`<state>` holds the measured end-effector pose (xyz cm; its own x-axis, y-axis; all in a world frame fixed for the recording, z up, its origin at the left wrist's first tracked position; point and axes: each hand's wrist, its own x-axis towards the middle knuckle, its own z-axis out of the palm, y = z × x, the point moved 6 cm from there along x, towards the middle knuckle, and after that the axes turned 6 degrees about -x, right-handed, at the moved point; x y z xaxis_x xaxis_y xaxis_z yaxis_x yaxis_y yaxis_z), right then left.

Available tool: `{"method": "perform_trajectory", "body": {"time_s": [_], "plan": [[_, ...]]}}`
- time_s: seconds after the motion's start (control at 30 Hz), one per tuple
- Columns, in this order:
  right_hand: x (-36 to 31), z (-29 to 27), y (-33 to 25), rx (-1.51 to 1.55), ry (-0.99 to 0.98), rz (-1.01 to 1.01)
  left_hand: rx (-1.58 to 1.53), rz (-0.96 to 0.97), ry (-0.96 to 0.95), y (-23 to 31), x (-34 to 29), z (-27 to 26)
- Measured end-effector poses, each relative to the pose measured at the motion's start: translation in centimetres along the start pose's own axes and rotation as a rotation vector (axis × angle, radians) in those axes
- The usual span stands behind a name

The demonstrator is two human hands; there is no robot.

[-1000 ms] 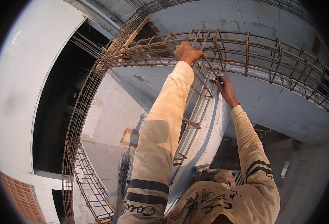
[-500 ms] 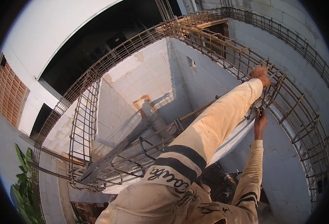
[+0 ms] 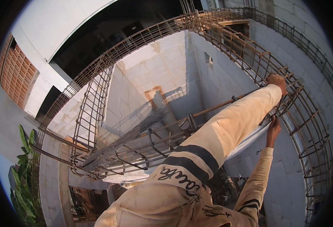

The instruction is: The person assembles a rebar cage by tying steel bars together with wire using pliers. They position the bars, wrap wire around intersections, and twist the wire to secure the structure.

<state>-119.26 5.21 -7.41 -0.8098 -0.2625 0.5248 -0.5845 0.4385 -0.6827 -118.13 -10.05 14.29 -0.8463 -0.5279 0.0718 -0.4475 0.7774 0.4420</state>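
On the right, the left hand (image 3: 276,82) is curled closed on bars of the steel cage (image 3: 264,55) along the wall (image 3: 225,72). The right hand (image 3: 274,128) is just nearer; its hidden fingertips leave its grip unclear. Wires (image 3: 128,139) lie left.

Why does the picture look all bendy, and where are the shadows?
Head view: the fisheye lens bows the rebar cage and leaves black corners; head view, too: warm light brightens the left sleeve, and dark shadows fall across the pale block wall.
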Motion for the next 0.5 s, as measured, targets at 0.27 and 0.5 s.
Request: {"method": "perform_trajectory", "body": {"time_s": [0.27, 0.5], "plan": [[-0.1, -1.1, -0.5, -0.151, -0.025, 0.126, -0.093, -0.040, -0.017, 0.1, -0.5, -0.4], [-4.7, -9.4, -5.4, 0.139, 0.267, 0.105, -0.046, 0.332, 0.509, 4.4, -10.6, -3.1]]}}
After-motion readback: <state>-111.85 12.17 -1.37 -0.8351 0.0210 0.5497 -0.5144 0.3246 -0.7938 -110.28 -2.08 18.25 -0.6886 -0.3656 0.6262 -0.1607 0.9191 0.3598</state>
